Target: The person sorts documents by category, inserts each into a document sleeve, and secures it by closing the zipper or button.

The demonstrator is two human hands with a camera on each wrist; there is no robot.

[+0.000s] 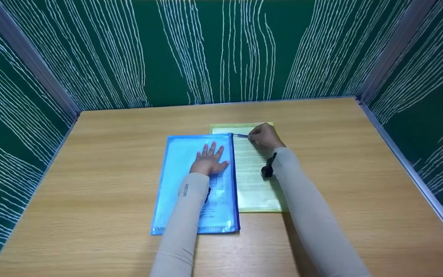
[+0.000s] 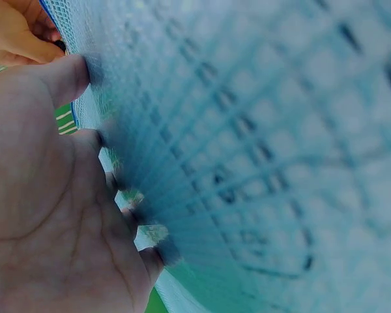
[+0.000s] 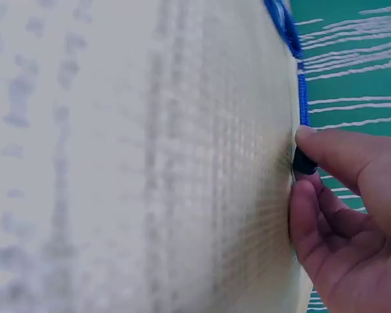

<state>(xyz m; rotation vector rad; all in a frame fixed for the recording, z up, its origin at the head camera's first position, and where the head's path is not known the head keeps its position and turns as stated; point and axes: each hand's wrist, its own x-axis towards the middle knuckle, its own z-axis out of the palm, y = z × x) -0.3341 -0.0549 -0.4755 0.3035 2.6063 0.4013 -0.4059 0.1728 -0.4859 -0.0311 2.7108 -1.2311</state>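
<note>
My left hand [image 1: 208,163] lies flat on a blue zip file bag [image 1: 179,154], fingers spread towards its top edge. Printed paper shows through the bag's clear face, and in the left wrist view its mesh pattern [image 2: 247,163] fills much of the picture. At the bag's top right corner my right hand [image 1: 266,135] pinches the zip pull cord [image 1: 240,135] between thumb and fingers. The right wrist view shows this blue cord [image 3: 304,98] with a black end piece [image 3: 305,160] at the fingertips. Under that hand lies a yellow-green file bag [image 1: 258,184], partly covered by the blue one.
Both bags lie on a wood-grain table [image 1: 106,173]. Green panels with wavy white lines [image 1: 183,50] stand at the back and sides, with grey frame posts [image 1: 392,50] at the corners. A small black device [image 1: 267,169] is strapped to the right wrist.
</note>
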